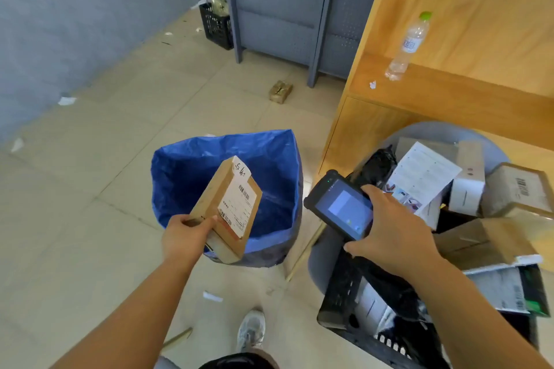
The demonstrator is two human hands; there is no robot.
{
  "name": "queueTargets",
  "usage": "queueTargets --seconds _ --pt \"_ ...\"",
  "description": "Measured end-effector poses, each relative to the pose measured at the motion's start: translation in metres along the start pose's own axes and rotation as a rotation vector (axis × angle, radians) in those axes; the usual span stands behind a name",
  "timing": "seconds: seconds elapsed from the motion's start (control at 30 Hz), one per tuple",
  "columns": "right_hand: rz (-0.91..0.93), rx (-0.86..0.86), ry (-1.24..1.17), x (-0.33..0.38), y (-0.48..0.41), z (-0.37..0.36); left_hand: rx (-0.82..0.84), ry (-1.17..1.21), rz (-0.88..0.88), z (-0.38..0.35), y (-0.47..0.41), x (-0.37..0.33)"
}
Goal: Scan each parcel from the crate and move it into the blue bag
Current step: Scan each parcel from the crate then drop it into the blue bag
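Note:
My left hand (184, 235) grips the near end of a flat brown cardboard parcel (228, 207) with a white barcode label, held tilted over the open mouth of the blue bag (269, 159). My right hand (392, 228) holds a black handheld scanner (340, 205) with its screen lit, pointing left toward the parcel. The black crate (344, 299) sits at the lower right, filled with several parcels: white boxes, brown boxes and dark bags.
A wooden counter (449, 90) with a plastic water bottle (409, 46) stands at the right. A small gold box (281, 91) lies on the tiled floor. A black basket (215, 25) stands by grey shelving. My shoe (251, 329) is below the bag.

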State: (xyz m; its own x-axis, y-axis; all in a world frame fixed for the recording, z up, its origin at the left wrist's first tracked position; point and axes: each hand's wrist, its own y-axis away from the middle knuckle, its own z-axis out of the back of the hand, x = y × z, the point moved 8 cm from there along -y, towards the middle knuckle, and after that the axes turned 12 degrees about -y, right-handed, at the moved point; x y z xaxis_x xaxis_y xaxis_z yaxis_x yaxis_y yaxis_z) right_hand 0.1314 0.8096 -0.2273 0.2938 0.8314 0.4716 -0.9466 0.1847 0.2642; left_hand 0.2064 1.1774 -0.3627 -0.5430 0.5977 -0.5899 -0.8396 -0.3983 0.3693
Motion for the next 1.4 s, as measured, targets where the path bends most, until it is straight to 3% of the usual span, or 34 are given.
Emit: queueTargets --seconds 0.13,0.37,0.5,0.7,0.93,1.03,1.13,1.27,1.4 --pt "-0.087 0.011 -0.002 0.01 -0.01 -0.012 0.12 -0.098 -0.015 -0.015 -0.051 -0.011" --pt "-0.26 -0.063 0.053 -0.023 0.006 -0.004 0.441 -0.364 -0.279 -0.072 -0.049 -0.042" --pt "-0.354 -0.14 0.005 -0.051 0.027 0.009 0.613 -0.331 -0.353 -0.106 -0.009 -0.072" --pt "-0.469 -0.301 -0.115 -0.099 0.081 0.035 0.73 -0.204 -0.524 -0.14 0.078 -0.153" --pt "-0.56 -0.365 -0.14 -0.168 0.129 0.069 0.673 -0.179 -0.846 -0.183 0.163 -0.254" --pt "-0.56 -0.373 -0.133 -0.193 0.136 0.085 0.418 -0.213 -0.922 -0.198 0.171 -0.29" --pt "-0.54 -0.365 -0.13 -0.211 0.136 0.096 0.216 -0.477 -0.842 -0.217 0.158 -0.299" --pt "-0.499 -0.354 -0.125 -0.22 0.123 0.102 0.37 -0.542 -0.632 -0.242 0.133 -0.281" --pt "-0.427 -0.349 -0.123 -0.216 0.108 0.1 0.425 -0.486 -0.691 -0.252 0.13 -0.272"
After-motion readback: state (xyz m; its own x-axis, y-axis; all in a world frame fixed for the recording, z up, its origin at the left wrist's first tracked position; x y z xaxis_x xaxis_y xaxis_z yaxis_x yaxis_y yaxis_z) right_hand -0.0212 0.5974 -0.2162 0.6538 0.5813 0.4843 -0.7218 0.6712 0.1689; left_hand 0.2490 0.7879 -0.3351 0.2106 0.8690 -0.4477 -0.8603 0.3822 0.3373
